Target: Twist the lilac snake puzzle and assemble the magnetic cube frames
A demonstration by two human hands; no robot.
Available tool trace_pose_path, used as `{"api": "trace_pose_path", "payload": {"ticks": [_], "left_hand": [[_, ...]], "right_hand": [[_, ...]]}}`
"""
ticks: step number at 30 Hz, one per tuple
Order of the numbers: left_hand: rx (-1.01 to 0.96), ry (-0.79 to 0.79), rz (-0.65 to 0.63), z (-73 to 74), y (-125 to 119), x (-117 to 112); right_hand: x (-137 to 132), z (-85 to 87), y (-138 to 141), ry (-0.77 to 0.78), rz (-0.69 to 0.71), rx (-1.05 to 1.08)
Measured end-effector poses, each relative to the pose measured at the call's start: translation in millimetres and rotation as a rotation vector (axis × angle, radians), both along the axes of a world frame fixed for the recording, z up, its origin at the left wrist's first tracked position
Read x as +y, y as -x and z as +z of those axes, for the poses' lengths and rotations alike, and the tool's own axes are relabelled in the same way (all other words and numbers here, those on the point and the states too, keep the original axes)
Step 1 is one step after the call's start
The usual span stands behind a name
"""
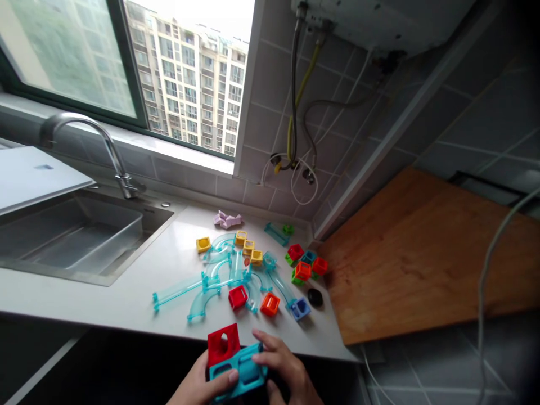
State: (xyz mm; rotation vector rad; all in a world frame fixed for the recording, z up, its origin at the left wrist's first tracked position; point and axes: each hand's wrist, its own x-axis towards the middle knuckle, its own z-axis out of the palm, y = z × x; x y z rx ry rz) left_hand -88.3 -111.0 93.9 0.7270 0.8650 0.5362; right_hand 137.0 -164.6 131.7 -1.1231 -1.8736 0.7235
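My left hand (199, 381) grips a turquoise plastic block piece (239, 371) in front of the counter's edge, its thumb across the face. A red cube block (223, 344) with a round hole sits against the top left of that piece. At the other end, my right hand (288, 367) has its fingers curled on the turquoise piece. Its lower side is hidden. Just beyond the hands on the counter lie a red cube block (238, 297), an orange cube block (270, 304) and a blue block (300, 309). Several clear turquoise track pieces (211, 281) spread out behind them.
Yellow blocks (248, 247), a pale pink object (228, 219) and a black rounded object (315, 297) rest on the white counter (139, 306). Red, orange and green blocks cluster at right, near a leaning wooden board (422, 264). A sink (107, 278) with a faucet (112, 147) is left.
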Motion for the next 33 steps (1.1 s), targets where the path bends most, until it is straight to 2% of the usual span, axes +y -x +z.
{"api": "trace_pose_path", "payload": {"ticks": [2, 4, 6, 10, 13, 15, 18, 21, 23, 25, 29, 31, 33], "left_hand": [[0.071, -0.061, 0.008, -0.6, 3, 3], [0.088, -0.108, 0.043, 1.3, 5, 7], [0.084, -0.11, 0.056, 5.2, 7, 9], [0.042, -0.053, 0.163, 16.5, 1, 7], [-0.026, 0.008, 0.258, 25.8, -9, 2], [-0.099, 0.02, 0.247, 30.8, -16, 1], [-0.159, 0.02, 0.202, 33.5, -21, 2], [-0.119, -0.034, 0.156, 28.9, -19, 6], [-0.101, -0.07, 0.141, 23.8, -16, 7], [-0.123, -0.033, 0.169, 18.8, -13, 8], [-0.118, 0.059, 0.329, 11.7, -4, 13], [-0.073, 0.023, 0.355, 10.3, 4, 19], [-0.032, -0.032, 0.327, 10.0, 13, 24]], "right_hand": [[-5, -0.2, 2, 0.079, -0.12, 0.074], [-7, -3.4, 5, 0.146, -0.155, 0.101], [-6, -8.4, 11, 0.188, -0.166, 0.138], [3, -16.3, 30, 0.319, -0.376, 0.393], [7, -14.8, 43, 0.501, -0.369, 0.61], [7, -10.1, 47, 0.577, -0.34, 0.678], [4, -2.0, 47, 0.6, -0.402, 0.684], [1, -2.0, 40, 0.608, -0.463, 0.627], [-2, -10.6, 32, 0.631, -0.442, 0.582], [-5, -25.5, 21, 0.655, -0.406, 0.571], [-9, -52.7, -10, 0.572, -0.527, 0.585], [-8, -55.4, -26, 0.551, -0.557, 0.553], [-6, -53.4, -39, 0.543, -0.59, 0.453]]}}
